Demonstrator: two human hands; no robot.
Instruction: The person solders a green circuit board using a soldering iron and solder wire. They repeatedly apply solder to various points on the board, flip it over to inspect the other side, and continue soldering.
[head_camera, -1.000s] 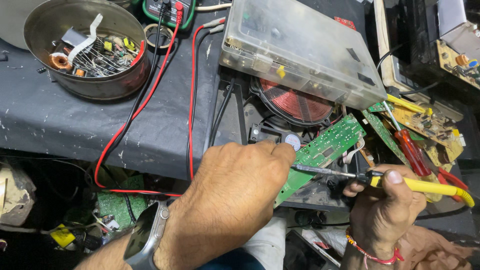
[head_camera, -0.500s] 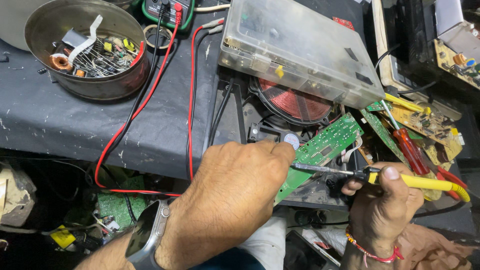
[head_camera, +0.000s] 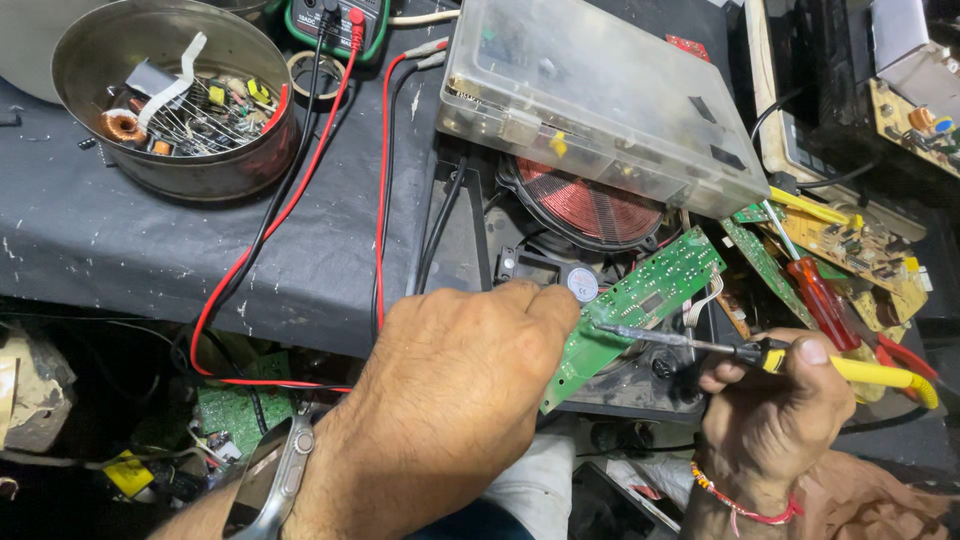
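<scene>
My left hand (head_camera: 455, 400) grips the near end of a long green circuit board (head_camera: 640, 295), tilted over an opened black appliance housing (head_camera: 470, 230). A metal watch sits on that wrist. My right hand (head_camera: 775, 415) holds a yellow-handled soldering iron (head_camera: 860, 370), and its thin metal tip touches the board near the left fingertips. A red thread bracelet circles the right wrist. A copper-red flat coil (head_camera: 590, 205) shows inside the housing, partly under a clear plastic box (head_camera: 600, 100).
A round metal tin (head_camera: 250, 160) of loose electronic parts stands at the back left on dark cloth. Red and black test leads (head_camera: 380, 180) run from a green meter (head_camera: 335, 20). A red-handled screwdriver (head_camera: 815, 295) and more circuit boards (head_camera: 860, 250) lie at right.
The soldering iron's tip has shifted slightly along the board toward my left fingers. My left hand has kept its grip on the board.
</scene>
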